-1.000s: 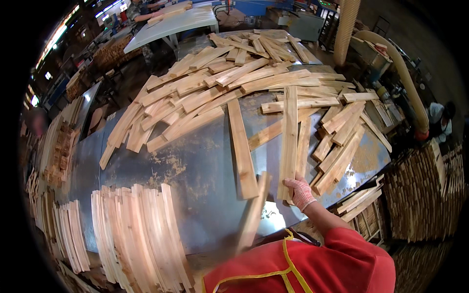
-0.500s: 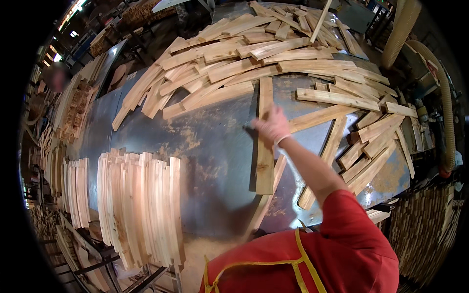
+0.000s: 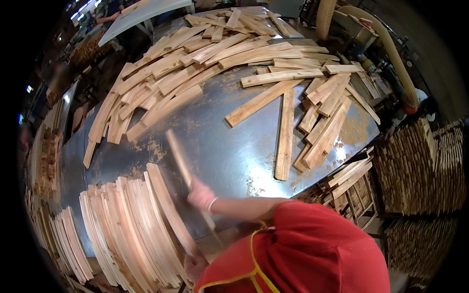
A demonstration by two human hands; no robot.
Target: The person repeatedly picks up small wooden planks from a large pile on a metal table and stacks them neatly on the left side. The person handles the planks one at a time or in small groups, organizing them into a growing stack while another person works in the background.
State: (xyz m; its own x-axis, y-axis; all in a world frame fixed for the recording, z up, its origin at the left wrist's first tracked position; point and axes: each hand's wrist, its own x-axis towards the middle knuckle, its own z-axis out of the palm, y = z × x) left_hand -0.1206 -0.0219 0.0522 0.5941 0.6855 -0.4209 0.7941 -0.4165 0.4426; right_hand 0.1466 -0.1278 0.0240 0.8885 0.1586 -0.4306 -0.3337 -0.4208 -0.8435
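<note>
My right hand (image 3: 201, 196), in a pale glove or wrist-banded and smeared by motion, grips a narrow wooden board (image 3: 179, 158) turned on its edge above the metal table. At the lower edge, partly covered by my red sleeve and body, my left hand (image 3: 195, 267) is closed at the near end of another wooden board (image 3: 168, 205). That board slants against the right side of a row of upright-edged boards (image 3: 119, 229). How the left fingers wrap round it is dim.
Loose boards (image 3: 171, 63) lie heaped across the far side of the metal table (image 3: 229, 156). Several more (image 3: 286, 136) lie at the right. Stacked lumber (image 3: 405, 171) stands beyond the right edge, below a ribbed hose (image 3: 398, 58). Another person (image 3: 110, 12) is at a far-left table.
My right hand has moved left and nearer, lifting the board from the table. My left hand has come into view with a board beside the row. The view has shifted.
</note>
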